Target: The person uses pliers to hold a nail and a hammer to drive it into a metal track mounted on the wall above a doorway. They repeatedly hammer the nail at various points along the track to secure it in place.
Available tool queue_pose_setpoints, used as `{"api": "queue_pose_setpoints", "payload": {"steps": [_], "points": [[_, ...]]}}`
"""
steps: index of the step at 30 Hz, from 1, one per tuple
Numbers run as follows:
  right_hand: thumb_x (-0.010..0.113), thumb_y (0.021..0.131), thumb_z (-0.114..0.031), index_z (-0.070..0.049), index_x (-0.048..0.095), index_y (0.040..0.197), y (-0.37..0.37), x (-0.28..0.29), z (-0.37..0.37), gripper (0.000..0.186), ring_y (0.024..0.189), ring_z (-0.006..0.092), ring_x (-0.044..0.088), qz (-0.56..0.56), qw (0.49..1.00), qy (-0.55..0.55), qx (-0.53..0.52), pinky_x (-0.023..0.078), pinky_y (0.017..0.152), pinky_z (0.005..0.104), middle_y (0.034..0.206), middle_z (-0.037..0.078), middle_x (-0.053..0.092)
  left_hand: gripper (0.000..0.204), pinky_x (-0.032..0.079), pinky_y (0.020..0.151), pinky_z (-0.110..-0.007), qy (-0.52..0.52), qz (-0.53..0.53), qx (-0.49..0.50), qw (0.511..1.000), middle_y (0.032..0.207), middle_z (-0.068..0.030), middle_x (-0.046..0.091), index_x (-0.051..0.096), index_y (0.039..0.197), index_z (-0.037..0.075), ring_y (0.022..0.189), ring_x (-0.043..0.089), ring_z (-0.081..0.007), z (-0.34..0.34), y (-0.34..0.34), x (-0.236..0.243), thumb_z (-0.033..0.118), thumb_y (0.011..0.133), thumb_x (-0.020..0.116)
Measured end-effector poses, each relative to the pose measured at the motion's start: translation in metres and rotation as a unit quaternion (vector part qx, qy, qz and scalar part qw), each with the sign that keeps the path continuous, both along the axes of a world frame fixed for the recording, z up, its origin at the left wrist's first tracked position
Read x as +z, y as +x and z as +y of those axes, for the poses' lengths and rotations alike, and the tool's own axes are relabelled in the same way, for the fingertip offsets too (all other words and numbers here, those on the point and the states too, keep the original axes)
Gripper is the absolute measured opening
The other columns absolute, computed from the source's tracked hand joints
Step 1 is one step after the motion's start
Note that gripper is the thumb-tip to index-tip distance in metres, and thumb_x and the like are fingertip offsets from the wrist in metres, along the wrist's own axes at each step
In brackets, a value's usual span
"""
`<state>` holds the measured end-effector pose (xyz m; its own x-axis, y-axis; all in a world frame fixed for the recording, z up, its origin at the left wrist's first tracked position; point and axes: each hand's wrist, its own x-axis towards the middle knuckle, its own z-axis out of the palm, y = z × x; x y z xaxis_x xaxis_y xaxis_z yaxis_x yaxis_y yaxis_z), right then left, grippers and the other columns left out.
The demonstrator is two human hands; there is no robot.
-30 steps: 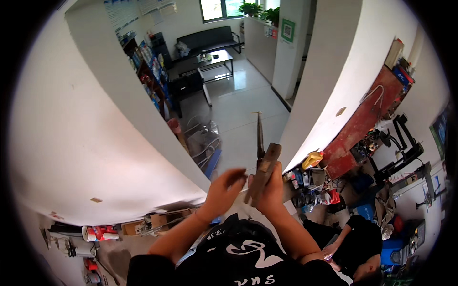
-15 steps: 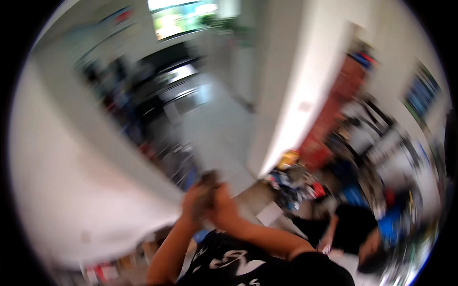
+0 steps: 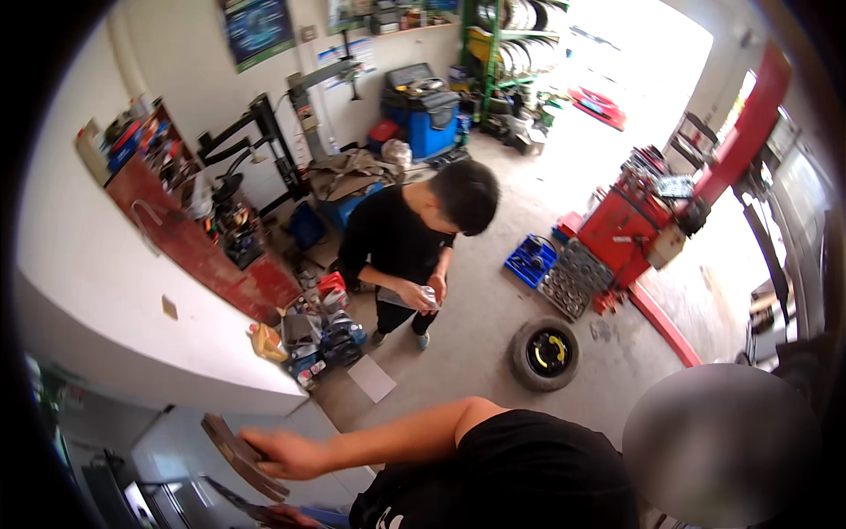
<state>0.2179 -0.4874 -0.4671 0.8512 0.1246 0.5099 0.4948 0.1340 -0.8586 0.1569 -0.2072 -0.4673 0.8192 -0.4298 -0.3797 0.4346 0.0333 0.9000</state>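
My right arm reaches across to the lower left. At its end, my right hand [image 3: 286, 454] is closed around one end of a brown, long block-like piece [image 3: 240, 457], held tilted above a pale floor. I cannot make out its exact kind. Below it, at the lower edge, my left hand [image 3: 291, 517] shows only in part. It grips a dark, pointed, blade-like piece [image 3: 236, 499]. The two pieces are apart, with a small gap between them.
A person in black [image 3: 397, 220] stands ahead, handling a small clear or silvery item. A wheel [image 3: 546, 354], blue tool case [image 3: 530, 260] and red tool cart [image 3: 621, 229] are to the right. A red cabinet [image 3: 203, 234] and bottles [image 3: 339, 339] line the left wall.
My view has swung to the right, bringing the workshop and the other person to the middle. My hands were close together before; now they are apart, each with its own piece.
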Motion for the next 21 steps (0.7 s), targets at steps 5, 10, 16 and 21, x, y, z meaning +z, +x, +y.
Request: {"api": "queue_pose_setpoints", "payload": {"steps": [5,10,16,21], "points": [[0.066,0.101,-0.025,-0.005,0.063,0.113,-0.012,0.068,-0.060,0.024,0.090,0.0117,0.063,0.042,0.973,0.161,0.158,0.051,0.076,0.0313,0.103,0.005,0.066,0.057,0.058,0.066,-0.042,-0.104,0.129,-0.091,0.982,0.093,-0.0115,0.067,0.063,0.115,0.005,0.073,0.066,-0.0280,-0.087,-0.019,0.042,0.055,0.086,0.066],[0.068,0.101,-0.027,-0.003,0.065,0.107,-0.027,0.066,-0.072,0.025,0.071,0.0111,0.068,0.038,0.979,0.129,0.151,0.052,0.063,0.0268,0.092,0.004,0.070,0.057,0.058,0.066,-0.045,-0.117,0.078,-0.142,0.980,0.095,-0.0122,0.067,0.063,0.114,0.005,0.074,0.067,-0.0292,-0.108,-0.024,0.063,0.055,0.086,0.068],[0.070,0.099,-0.024,0.000,0.063,0.109,-0.030,0.078,-0.073,0.027,0.069,0.0109,0.069,0.132,0.958,0.116,0.228,0.053,0.059,0.0254,0.086,0.005,0.072,0.053,0.058,0.064,-0.048,-0.187,0.143,-0.132,0.963,0.094,-0.0133,0.066,0.064,0.109,0.003,0.073,0.067,-0.0306,-0.096,-0.030,0.053,0.051,0.085,0.068],[0.068,0.100,-0.022,0.001,0.062,0.109,-0.016,0.070,-0.040,0.026,0.066,0.0107,0.067,0.095,0.951,0.138,0.259,0.053,0.059,0.0258,0.087,0.007,0.073,0.047,0.056,0.075,-0.049,-0.227,0.205,-0.098,0.947,0.096,-0.0122,0.067,0.065,0.109,0.004,0.083,0.066,-0.0288,-0.071,-0.029,0.037,0.045,0.086,0.067]]}}
